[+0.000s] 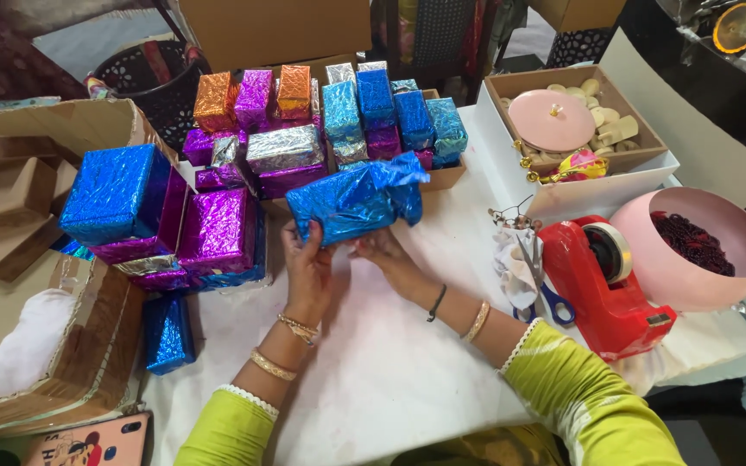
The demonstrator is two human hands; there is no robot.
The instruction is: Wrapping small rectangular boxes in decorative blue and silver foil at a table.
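Foil, blue and crinkled, covers the oblong parcel (357,198) you hold above the white table (390,362). Your left hand (306,263) pinches its near end; your right hand (390,259) cups it from underneath, fingers curled. Wrapped metallic boxes (304,121) are stacked just behind it.

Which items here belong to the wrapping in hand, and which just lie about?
In use: blue foil parcel, left hand, right hand, tape dispenser, scissors.
Lying about: pink bowl, phone, black basket.
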